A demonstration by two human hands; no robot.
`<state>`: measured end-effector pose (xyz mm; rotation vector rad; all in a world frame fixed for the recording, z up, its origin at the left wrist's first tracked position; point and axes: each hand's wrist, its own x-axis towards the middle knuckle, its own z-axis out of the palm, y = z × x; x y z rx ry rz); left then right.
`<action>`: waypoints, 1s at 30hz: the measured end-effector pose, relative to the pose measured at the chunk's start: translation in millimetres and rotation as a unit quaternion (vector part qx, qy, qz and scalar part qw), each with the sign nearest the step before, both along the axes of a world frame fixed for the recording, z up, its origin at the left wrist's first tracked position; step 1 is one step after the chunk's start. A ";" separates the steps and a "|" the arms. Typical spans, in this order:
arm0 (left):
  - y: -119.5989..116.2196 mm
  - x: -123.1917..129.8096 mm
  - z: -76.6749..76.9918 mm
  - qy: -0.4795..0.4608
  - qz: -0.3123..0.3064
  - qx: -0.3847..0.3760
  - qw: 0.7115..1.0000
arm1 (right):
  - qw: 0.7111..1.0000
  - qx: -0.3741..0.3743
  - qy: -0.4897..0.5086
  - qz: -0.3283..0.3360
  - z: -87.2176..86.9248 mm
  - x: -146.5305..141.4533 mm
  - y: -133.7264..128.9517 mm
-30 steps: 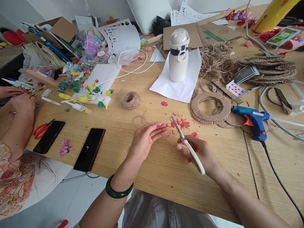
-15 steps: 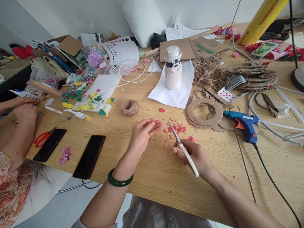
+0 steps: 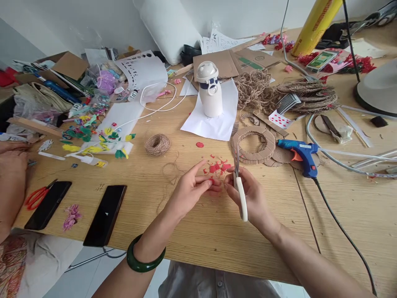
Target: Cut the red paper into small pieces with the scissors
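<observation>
Between the thumb and fingers of my left hand is a small red piece; a green bangle circles that wrist. My right hand is closed around the white-handled scissors, whose blades point away from me. Just beyond my hands lie red scraps on the wooden table. A separate red disc rests farther back. Twine from a coil trails beside my left hand.
Behind stands a white bottle on paper. A cardboard ring and a blue glue gun lie to the right. Two phones and red scissors are at the left, near another person's arm.
My hands have come closer together, and the scissors stand more upright with their blades nearer each other. The view has shifted right.
</observation>
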<state>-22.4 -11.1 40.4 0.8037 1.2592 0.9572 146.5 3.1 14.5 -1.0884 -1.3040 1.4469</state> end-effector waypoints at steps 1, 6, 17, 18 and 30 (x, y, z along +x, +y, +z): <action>-3.0 1.4 0.9 0.003 -0.012 -0.003 1.000 | 1.000 0.008 0.001 -0.001 1.0 -0.5 -0.9; -11.6 7.7 -0.6 0.044 -0.032 -0.024 0.998 | 0.997 0.052 -0.055 0.022 -2.1 -1.8 -5.2; -13.4 18.7 -0.6 0.031 -0.015 -0.028 0.999 | 0.976 0.146 -0.158 0.032 -7.7 -0.3 -10.3; -13.6 19.2 -0.6 0.032 -0.016 -0.026 0.999 | 0.976 0.144 -0.162 0.031 -7.6 -0.3 -10.2; -16.0 14.2 -6.7 0.071 -0.013 0.005 0.997 | 0.992 0.067 -0.095 0.041 -6.5 -0.2 -8.2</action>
